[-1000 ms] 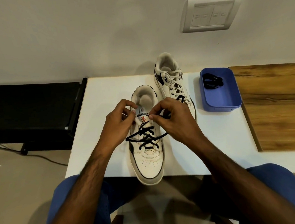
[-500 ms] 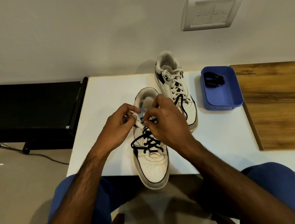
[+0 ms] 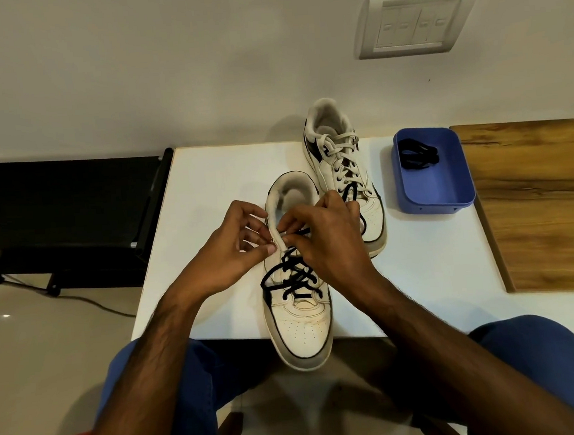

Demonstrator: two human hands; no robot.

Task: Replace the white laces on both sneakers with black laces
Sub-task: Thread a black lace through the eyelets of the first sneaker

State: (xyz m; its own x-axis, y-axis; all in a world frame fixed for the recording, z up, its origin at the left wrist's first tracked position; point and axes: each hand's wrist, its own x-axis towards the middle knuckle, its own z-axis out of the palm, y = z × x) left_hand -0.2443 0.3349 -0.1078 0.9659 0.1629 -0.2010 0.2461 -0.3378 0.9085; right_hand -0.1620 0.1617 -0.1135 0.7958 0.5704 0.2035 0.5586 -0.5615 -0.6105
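Threading the limp black lace (image 3: 292, 278): right hand (image 3: 328, 238) pinching its stiff tip, left hand (image 3: 228, 247) pinching the near sneaker (image 3: 297, 305) eyelet flap alongside.

**Nothing legible in your view**

You have no text, brand name, number or sign that can be read here. The white low-top leather sneaker with black laces (image 3: 297, 305) in front of you shows no wording on its toe or side panels, and its tongue is covered by your fingers. The second white low-top sneaker with white laces (image 3: 342, 175) behind it carries a black side panel with no lettering you can make out. The white plastic wall switch plate (image 3: 417, 20) has four small marks on its rockers, too small to tell. The blue rectangular plastic tray (image 3: 449, 201) bears no label.
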